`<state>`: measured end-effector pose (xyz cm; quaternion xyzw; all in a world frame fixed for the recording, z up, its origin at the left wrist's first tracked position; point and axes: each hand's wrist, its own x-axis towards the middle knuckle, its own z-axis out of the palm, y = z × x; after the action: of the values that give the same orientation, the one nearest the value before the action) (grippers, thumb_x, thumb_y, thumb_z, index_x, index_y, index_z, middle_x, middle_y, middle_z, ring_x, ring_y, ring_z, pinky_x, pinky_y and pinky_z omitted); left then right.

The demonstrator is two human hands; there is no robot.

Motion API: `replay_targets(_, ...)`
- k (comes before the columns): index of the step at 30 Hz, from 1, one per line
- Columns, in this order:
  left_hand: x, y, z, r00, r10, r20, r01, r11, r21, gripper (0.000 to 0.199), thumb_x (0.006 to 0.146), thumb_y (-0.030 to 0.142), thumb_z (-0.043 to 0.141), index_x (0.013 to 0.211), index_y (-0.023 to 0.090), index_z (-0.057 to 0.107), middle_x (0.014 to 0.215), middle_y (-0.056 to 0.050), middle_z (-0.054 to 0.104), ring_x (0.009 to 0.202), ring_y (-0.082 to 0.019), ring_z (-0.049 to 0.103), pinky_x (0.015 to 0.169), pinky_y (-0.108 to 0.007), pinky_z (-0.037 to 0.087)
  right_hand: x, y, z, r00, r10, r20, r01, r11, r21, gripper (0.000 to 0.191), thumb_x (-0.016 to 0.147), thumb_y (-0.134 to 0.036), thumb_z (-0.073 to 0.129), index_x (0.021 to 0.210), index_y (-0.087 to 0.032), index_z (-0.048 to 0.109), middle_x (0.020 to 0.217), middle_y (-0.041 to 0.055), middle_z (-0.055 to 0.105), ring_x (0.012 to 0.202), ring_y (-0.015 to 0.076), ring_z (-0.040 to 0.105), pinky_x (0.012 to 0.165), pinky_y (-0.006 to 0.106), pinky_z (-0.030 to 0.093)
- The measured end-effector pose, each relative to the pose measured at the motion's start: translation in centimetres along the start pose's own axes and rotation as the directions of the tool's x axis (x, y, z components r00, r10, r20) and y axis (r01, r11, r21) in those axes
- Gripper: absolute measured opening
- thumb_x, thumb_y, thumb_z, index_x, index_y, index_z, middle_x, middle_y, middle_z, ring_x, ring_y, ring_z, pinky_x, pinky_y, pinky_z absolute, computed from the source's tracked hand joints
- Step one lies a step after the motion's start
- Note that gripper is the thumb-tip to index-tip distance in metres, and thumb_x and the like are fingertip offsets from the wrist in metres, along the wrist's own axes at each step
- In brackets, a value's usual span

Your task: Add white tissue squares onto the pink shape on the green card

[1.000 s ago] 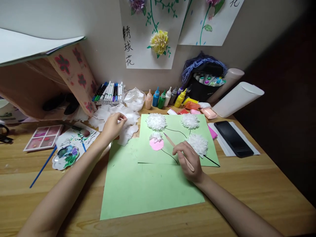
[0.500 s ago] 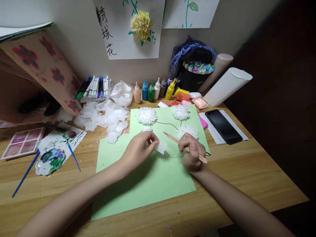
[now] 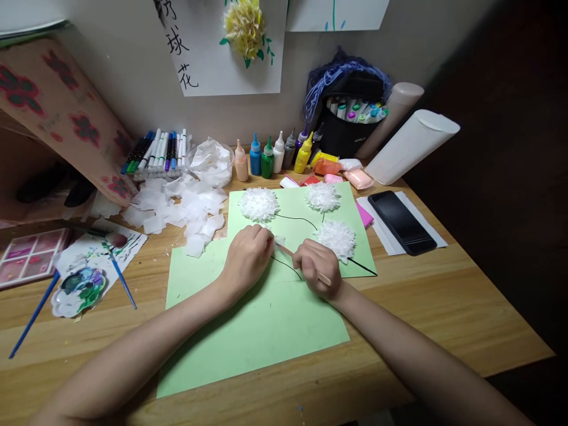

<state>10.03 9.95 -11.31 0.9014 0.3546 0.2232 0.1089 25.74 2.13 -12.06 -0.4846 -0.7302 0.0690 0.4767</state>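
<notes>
My left hand (image 3: 248, 254) is closed, its fingertips pinching a small white tissue paper square (image 3: 280, 240). In my right hand (image 3: 317, 266) is a slim, pale wooden stick (image 3: 285, 250) with a pointed tip, which meets the tissue at my left fingertips. Both hands are over green paper (image 3: 257, 331) with thin black drawn lines. White fluffy paper flowers sit on its upper part: one at the left (image 3: 260, 205), one at the top right (image 3: 323, 196) and one beside my right hand (image 3: 336, 240). A further flower is mostly hidden behind my left hand.
Loose tissue squares (image 3: 195, 204) lie left of the green paper, near a clear bowl (image 3: 210, 163). Paint bottles (image 3: 267, 158) line the back. A phone (image 3: 402, 222) lies at the right; a paint palette (image 3: 80, 290) and brushes (image 3: 122, 277) lie at the left.
My right hand has moved left with the stick, bringing its tip to the tissue. My left hand has turned and shifted slightly left and closed more around the tissue. The camera view has shifted a little.
</notes>
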Motion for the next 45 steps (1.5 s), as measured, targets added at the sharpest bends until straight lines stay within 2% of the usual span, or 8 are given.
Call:
replay_targets(7, -0.1, -0.1, 0.5, 1.0, -0.004, -0.004, 0.004, 0.999, 0.041, 0.017, 0.09, 0.017, 0.042, 0.08, 0.018, 0.056, 0.076, -0.006, 0.059, 0.072, -0.02, 0.05, 0.064, -0.033, 0.038, 0.2, 0.1, 0.2, 0.999, 0.046, 0.019, -0.047, 0.997, 0.064, 0.032, 0.096, -0.02, 0.03, 0.069, -0.022, 0.047, 0.057, 0.0007, 0.048, 0.058, 0.0163, 0.045, 0.056, 0.032, 0.037)
replay_targets(11, -0.1, -0.2, 0.2, 0.999, -0.039, -0.031, 0.037, 0.998, -0.055, 0.014, 0.092, 0.025, 0.043, 0.088, 0.017, 0.054, 0.084, -0.007, 0.059, 0.079, -0.02, 0.052, 0.07, -0.033, 0.041, 0.1, 0.2, 0.4, 0.995, 0.102, 0.014, -0.103, 0.989, 0.108, 0.032, 0.097, -0.021, 0.031, 0.069, -0.022, 0.048, 0.058, 0.0003, 0.048, 0.058, 0.0162, 0.045, 0.057, 0.031, 0.036)
replay_targets(16, 0.5, -1.8, -0.3, 0.954, -0.263, -0.142, 0.232, 0.952, -0.202, 0.017, 0.095, 0.025, 0.033, 0.095, 0.018, 0.049, 0.093, -0.008, 0.054, 0.09, -0.021, 0.05, 0.08, -0.036, 0.041, 0.1, 0.4, 0.6, 0.988, 0.154, 0.008, -0.153, 0.977, 0.146, 0.034, 0.097, -0.024, 0.031, 0.068, -0.022, 0.049, 0.059, 0.0007, 0.049, 0.06, 0.0164, 0.046, 0.057, 0.032, 0.036)
replay_targets(22, 0.9, -3.7, 0.3, 0.904, -0.424, -0.055, 0.391, 0.872, -0.293, 0.017, 0.095, 0.024, 0.027, 0.091, 0.02, 0.043, 0.096, -0.008, 0.053, 0.093, -0.021, 0.051, 0.082, -0.037, 0.041, 0.1, 0.5, 0.7, 0.98, 0.195, 0.026, -0.197, 0.966, 0.166, 0.037, 0.098, -0.027, 0.03, 0.068, -0.022, 0.05, 0.06, 0.001, 0.051, 0.06, 0.0162, 0.046, 0.058, 0.032, 0.036)
replay_targets(27, 1.0, -3.7, 0.3, 0.89, -0.454, -0.036, 0.417, 0.846, -0.333, 0.016, 0.094, 0.023, 0.026, 0.09, 0.021, 0.041, 0.095, -0.007, 0.054, 0.092, -0.021, 0.052, 0.082, -0.037, 0.041, 0.2, 0.6, 0.8, 0.948, 0.317, 0.036, -0.317, 0.921, 0.228, 0.04, 0.099, -0.033, 0.031, 0.067, -0.021, 0.052, 0.061, 0.0006, 0.052, 0.062, 0.0152, 0.049, 0.061, 0.031, 0.039)
replay_targets(33, 0.9, -3.9, 0.3, 0.9, -0.433, -0.045, 0.395, 0.856, -0.333, 0.015, 0.094, 0.021, 0.026, 0.089, 0.022, 0.041, 0.094, -0.007, 0.054, 0.089, -0.021, 0.051, 0.079, -0.036, 0.041, 1.2, 0.5, 1.1, 0.892, 0.448, 0.061, -0.445, 0.844, 0.3, 0.043, 0.098, -0.04, 0.034, 0.064, -0.021, 0.051, 0.063, 0.0003, 0.053, 0.059, 0.0134, 0.051, 0.058, 0.028, 0.041)
replay_targets(38, 0.9, -4.1, 0.5, 0.901, -0.431, -0.043, 0.396, 0.86, -0.323, 0.015, 0.093, 0.019, 0.026, 0.089, 0.021, 0.041, 0.094, -0.008, 0.054, 0.089, -0.021, 0.051, 0.079, -0.037, 0.041, 3.4, 0.4, 1.1, 0.868, 0.484, 0.106, -0.493, 0.822, 0.285, 0.048, 0.097, -0.046, 0.033, 0.059, -0.02, 0.047, 0.054, -0.0019, 0.045, 0.052, 0.0117, 0.049, 0.055, 0.026, 0.04)
replay_targets(45, 1.1, -3.9, 0.4, 0.9, -0.434, -0.034, 0.403, 0.86, -0.312, 0.015, 0.091, 0.017, 0.027, 0.089, 0.021, 0.041, 0.094, -0.008, 0.054, 0.088, -0.021, 0.05, 0.08, -0.037, 0.041, 8.2, 0.2, 1.6, 0.851, 0.444, 0.279, -0.504, 0.841, 0.198, 0.054, 0.094, -0.055, 0.035, 0.053, -0.02, 0.041, 0.049, -0.0035, 0.04, 0.049, 0.0098, 0.044, 0.054, 0.025, 0.039)
